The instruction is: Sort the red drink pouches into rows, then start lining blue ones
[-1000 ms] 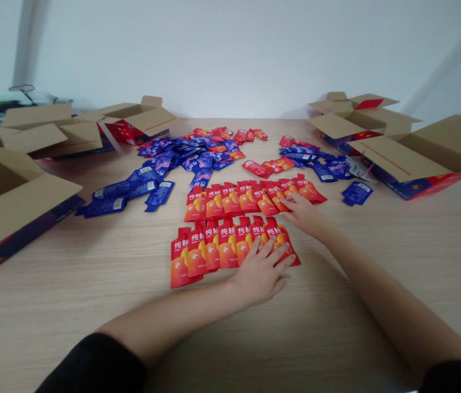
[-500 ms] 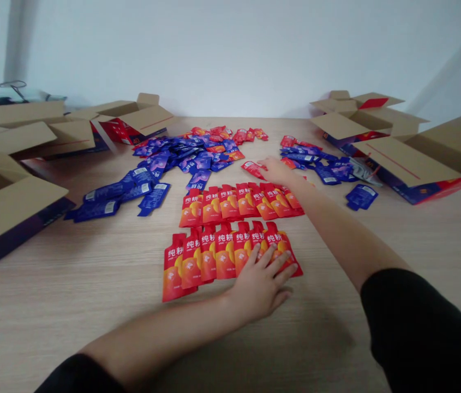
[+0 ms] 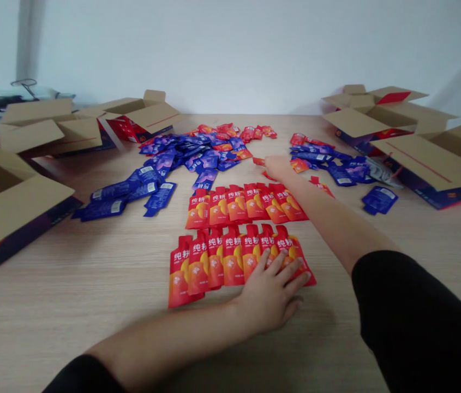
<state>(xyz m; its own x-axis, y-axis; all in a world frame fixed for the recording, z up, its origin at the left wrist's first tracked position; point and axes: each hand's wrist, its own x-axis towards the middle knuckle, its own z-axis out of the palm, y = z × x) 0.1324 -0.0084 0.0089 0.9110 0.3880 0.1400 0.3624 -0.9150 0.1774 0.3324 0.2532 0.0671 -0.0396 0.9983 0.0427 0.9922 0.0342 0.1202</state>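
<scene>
Two rows of red pouches lie face up on the table, a front row (image 3: 233,261) and a back row (image 3: 236,204). My left hand (image 3: 273,289) rests with spread fingers on the right end of the front row. Beyond the back row, my right hand (image 3: 277,166) is closed on a red pouch (image 3: 258,161), whose end shows left of the fingers. Its fingers are partly hidden. Another red pouch (image 3: 322,187) lies right of the right forearm.
A pile of blue pouches (image 3: 189,153) lies behind at the left, and a smaller blue group (image 3: 340,170) at the right. Loose red pouches (image 3: 257,132) lie farther back. Open cardboard boxes stand on the left (image 3: 17,202) and right (image 3: 422,164).
The view has shifted, so the table items appear slightly displaced. The red pouch at my right hand has turned and is now mostly hidden. My left hand stays spread on the front row.
</scene>
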